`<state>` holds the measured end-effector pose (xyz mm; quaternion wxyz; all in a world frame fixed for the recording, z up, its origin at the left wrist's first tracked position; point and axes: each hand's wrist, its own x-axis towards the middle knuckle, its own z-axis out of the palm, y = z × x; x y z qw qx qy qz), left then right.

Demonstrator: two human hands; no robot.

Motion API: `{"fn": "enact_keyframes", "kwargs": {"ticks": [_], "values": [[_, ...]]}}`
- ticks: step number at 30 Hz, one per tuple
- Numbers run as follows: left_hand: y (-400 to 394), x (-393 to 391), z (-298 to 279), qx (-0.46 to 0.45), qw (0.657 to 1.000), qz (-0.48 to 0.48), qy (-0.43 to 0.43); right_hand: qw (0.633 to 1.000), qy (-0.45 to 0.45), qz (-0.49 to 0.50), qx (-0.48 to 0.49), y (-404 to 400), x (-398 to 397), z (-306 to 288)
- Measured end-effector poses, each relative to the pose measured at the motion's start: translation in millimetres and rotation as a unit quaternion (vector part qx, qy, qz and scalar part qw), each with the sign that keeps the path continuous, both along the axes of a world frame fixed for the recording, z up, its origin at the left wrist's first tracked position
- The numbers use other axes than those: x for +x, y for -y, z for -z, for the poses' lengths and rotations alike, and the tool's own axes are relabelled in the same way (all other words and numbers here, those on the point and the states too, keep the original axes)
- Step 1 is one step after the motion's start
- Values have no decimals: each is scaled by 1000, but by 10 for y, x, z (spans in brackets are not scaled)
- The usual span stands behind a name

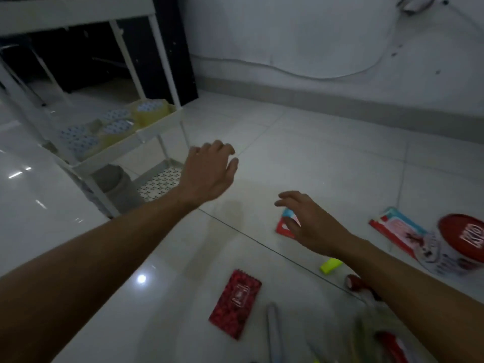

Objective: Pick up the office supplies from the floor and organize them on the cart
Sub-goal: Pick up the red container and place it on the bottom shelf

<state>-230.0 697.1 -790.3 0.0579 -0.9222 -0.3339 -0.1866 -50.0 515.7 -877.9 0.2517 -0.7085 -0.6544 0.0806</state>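
Red-and-blue packet (284,224) lies flat on the floor (327,158) under my right hand (311,221), fingers (284,203) spread and empty, left hand (209,171) loosely open near the cart (154,127): I'd pinch an edge, not scrape.

Glossy white tiled floor (327,158) meets white wall (301,35).
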Motion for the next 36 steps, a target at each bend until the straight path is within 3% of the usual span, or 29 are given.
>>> {"fn": "enact_keyframes", "kwargs": {"ticks": [5,10,12,15,18,23,28,32,36], "values": [[664,320,354,-179,980,-21,-80,994,54,-3,-100,975,507,223],[1149,488,851,-333,902,-46,-272,986,61,33,-155,1838,876,290],[1230,559,1040,-356,876,-38,-322,982,73,53,-166,2092,1026,295],[1347,711,1153,-319,869,-11,-377,976,79,73,-187,2397,1254,313],[1481,925,1153,-296,878,19,-376,974,59,113,-187,2628,1439,316],[1716,1260,1194,-332,873,79,-347,974,31,192,-117,2667,1592,255],[1809,1434,1243,-321,877,91,-345,975,-9,205,-83,2433,1547,331],[1779,1543,1275,-322,887,89,-319,974,109,194,-31,2163,1473,456],[1663,1591,1389,-336,893,70,-289,942,175,279,70,1952,1522,477]]}}
